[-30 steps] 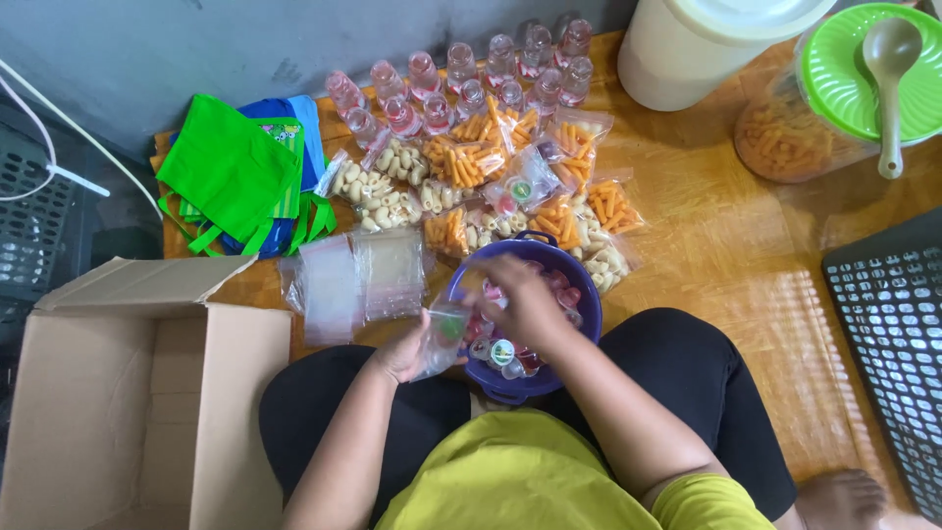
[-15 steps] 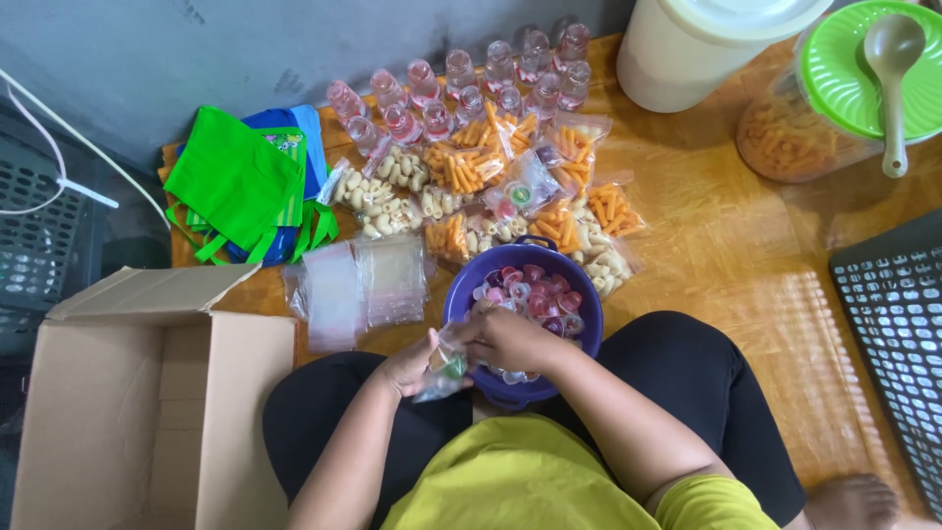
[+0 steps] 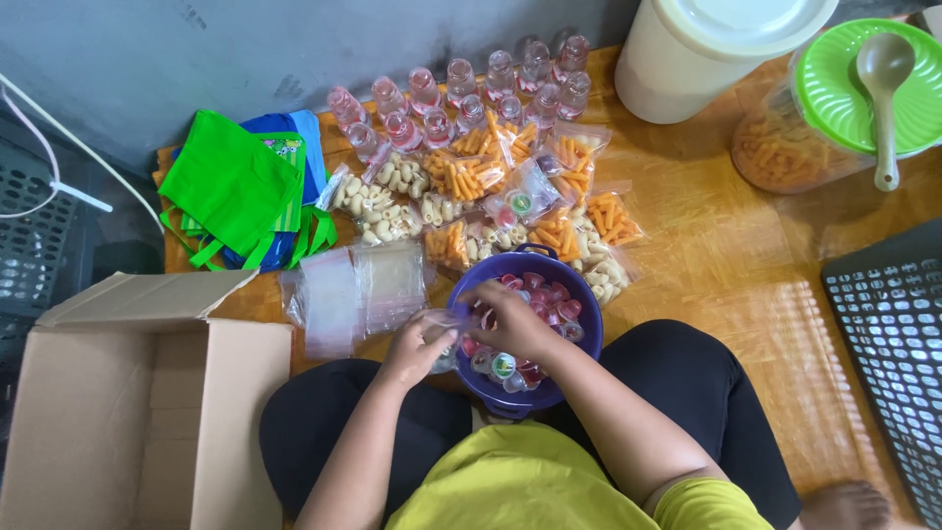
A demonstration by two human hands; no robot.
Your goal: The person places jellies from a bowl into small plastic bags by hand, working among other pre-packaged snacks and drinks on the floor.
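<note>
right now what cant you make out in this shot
- Head view: whether the right hand grips a jelly cup; its fingers curl over the purple bowl and hide it.
- What the clear bag at the left hand holds: the hand covers it and the plastic is too small to read.
- Cardboard box: cut off by the left and bottom edges.
- White tub: top cut off by the frame edge.

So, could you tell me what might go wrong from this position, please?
The small clear bag in the left hand looks floppy, so jelly cups dropped by the right hand may miss its mouth. The purple bowl sits against the lap and could tip. Snack packets crowd its far rim.
</note>
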